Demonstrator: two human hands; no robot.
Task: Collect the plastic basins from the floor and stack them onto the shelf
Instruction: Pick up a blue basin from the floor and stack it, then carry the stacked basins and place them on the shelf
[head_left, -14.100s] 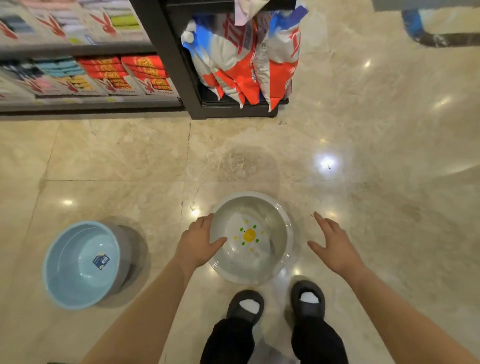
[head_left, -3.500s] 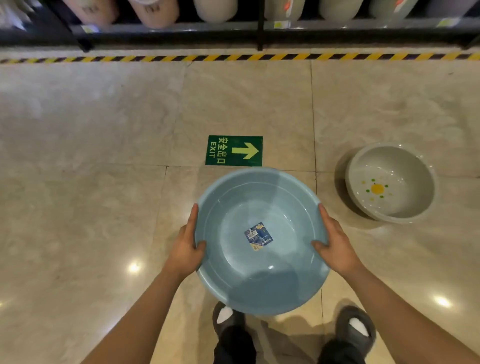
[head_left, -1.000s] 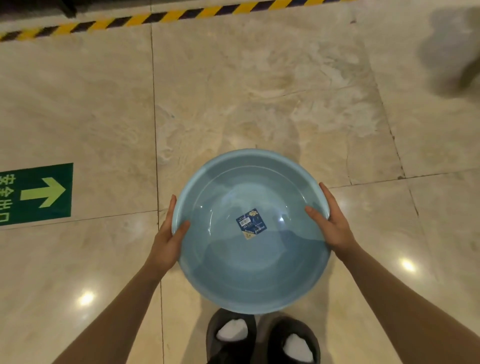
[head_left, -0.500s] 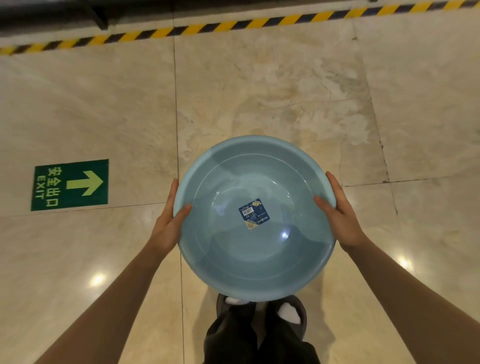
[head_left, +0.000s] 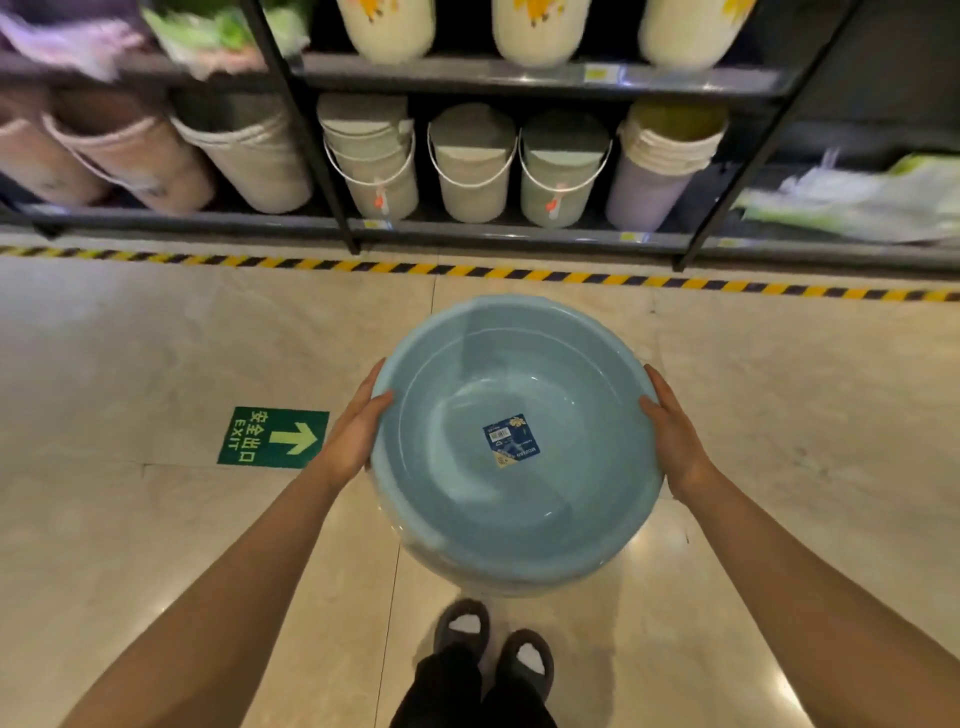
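I hold one blue basin (head_left: 514, 447) in the air in front of the shelf (head_left: 519, 236), my left hand (head_left: 353, 436) and my right hand (head_left: 675, 441) on opposite sides of the rim, thumbs hooked over the edge and the other fingers under it, so this basin is collected but not yet put on the shelf. Under it I think I see the edge of a second, clear basin, but I cannot be sure. I count no basin on the floor (head_left: 156, 338) here, and four buckets or bucket stacks (head_left: 470, 166) in the shelf bay before me.

1 blue basin (head_left: 514, 441), 2 hands, 1 exit sign (head_left: 272, 437), 2 slippers.
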